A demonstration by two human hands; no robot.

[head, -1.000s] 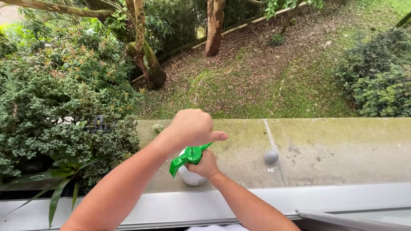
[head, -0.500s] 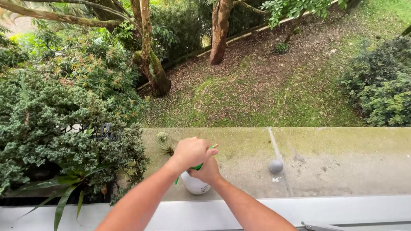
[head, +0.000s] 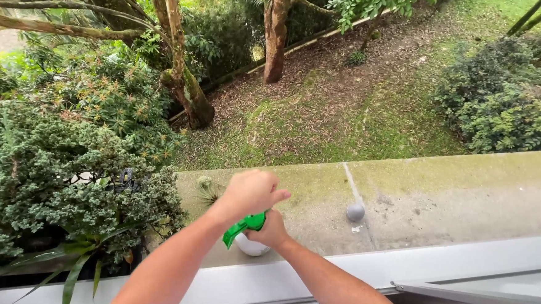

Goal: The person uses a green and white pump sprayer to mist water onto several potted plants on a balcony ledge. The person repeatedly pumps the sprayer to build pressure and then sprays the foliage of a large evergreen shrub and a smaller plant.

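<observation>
On the mossy concrete ledge, the right hand grips a white spray bottle; the left hand is clenched over its green trigger head, near a grey ball.

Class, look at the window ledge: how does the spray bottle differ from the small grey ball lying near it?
The spray bottle is white with a green trigger top; the grey ball is plain grey. The bottle is larger than the ball. The bottle is gripped by the left hand on top and the right hand at its neck; the ball lies untouched. Both sit on the mossy concrete ledge.
</observation>
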